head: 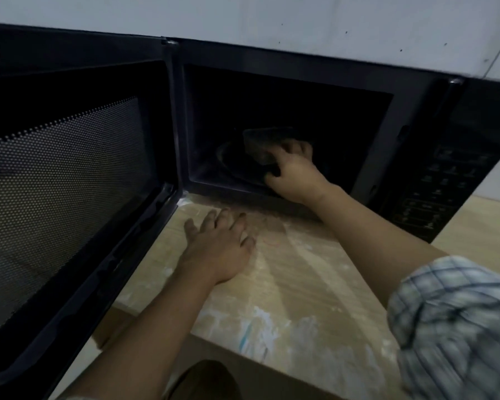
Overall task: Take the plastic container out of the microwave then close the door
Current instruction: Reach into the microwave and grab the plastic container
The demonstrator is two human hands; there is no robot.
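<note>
A black microwave (315,67) stands against the wall with its door (70,174) swung wide open to the left. Inside the dark cavity a dark plastic container (263,141) sits over the round turntable (231,166). My right hand (293,176) reaches into the cavity and its fingers are closed on the container's right front edge. My left hand (220,246) rests flat on the wooden counter (295,284) just in front of the microwave, fingers spread, holding nothing.
The microwave's keypad panel (442,180) is at the right. The open door overhangs the counter's left side. The counter's front edge runs across the bottom, with a dark rounded shape (205,379) below it. A pale wall (272,21) is behind.
</note>
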